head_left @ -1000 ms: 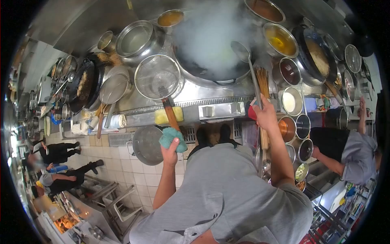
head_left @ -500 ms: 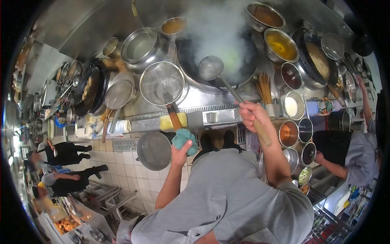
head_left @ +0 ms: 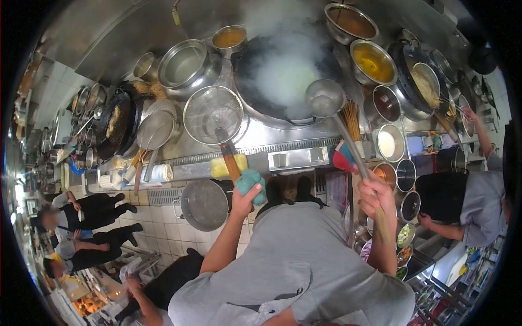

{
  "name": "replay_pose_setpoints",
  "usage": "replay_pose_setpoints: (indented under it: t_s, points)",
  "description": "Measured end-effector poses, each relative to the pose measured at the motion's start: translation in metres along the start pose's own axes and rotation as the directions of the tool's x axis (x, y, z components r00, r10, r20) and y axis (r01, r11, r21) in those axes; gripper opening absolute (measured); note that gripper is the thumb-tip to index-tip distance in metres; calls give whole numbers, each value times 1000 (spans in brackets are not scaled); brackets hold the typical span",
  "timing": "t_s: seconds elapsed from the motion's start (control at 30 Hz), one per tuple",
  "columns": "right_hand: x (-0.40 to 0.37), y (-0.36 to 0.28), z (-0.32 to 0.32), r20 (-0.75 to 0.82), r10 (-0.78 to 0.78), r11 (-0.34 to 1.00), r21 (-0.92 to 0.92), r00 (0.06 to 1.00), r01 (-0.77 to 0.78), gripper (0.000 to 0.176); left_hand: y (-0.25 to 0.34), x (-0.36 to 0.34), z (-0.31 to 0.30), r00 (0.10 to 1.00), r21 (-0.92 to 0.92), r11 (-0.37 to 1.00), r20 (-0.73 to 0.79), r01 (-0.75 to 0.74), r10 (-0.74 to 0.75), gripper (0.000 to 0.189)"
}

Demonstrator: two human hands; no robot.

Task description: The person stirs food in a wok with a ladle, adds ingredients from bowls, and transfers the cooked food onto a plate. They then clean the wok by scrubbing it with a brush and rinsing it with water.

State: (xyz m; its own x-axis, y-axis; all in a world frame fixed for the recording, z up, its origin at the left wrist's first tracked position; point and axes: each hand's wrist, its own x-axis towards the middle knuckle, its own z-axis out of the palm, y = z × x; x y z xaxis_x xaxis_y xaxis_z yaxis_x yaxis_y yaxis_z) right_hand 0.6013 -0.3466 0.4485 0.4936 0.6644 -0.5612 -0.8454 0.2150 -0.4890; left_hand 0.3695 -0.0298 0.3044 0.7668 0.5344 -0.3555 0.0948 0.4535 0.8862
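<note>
My left hand (head_left: 244, 200) is closed around a bunched teal cloth (head_left: 252, 181) at the lower end of a wooden handle. That handle belongs to a round mesh strainer (head_left: 213, 114), held over the stove's front. In my right hand (head_left: 376, 196) is the wooden handle of a long metal ladle (head_left: 325, 98). The ladle's bowl sits by the right front rim of a large black wok (head_left: 251, 60). Thick steam rises from the wok and hides most of its contents; something pale green shows faintly.
Metal bowls of orange liquid (head_left: 352, 23) and yellow liquid (head_left: 374, 61) stand right of the wok. A bamboo brush (head_left: 351, 122) and several seasoning pots line the right. Left are a steel pot (head_left: 185, 65) and another wok (head_left: 115, 120). A co-worker (head_left: 478, 201) stands at right, others at left.
My right hand has drawn the ladle out of the wok's middle, right and toward me. The strainer has barely moved. Another person has come into view at lower left.
</note>
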Motion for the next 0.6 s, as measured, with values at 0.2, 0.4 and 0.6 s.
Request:
replay_pose_setpoints:
  t_s: [0.2, 0.4, 0.6]
  points:
    - [-30, -8, -8, -227, -192, 960, -245, 955, 135, 50, 0, 15, 13, 998, 16, 999, 61, -29, 28, 28]
    - [-2, 9, -38, -299, -354, 812, -569, 886, 133, 54, -2, 17, 17, 997, -1, 1000, 74, 24, -24, 27]
    - [27, 23, -26, -197, -540, 612, -759, 818, 222, 60, -4, 5, 11, 1000, 18, 1000, 31, 4, -5, 30]
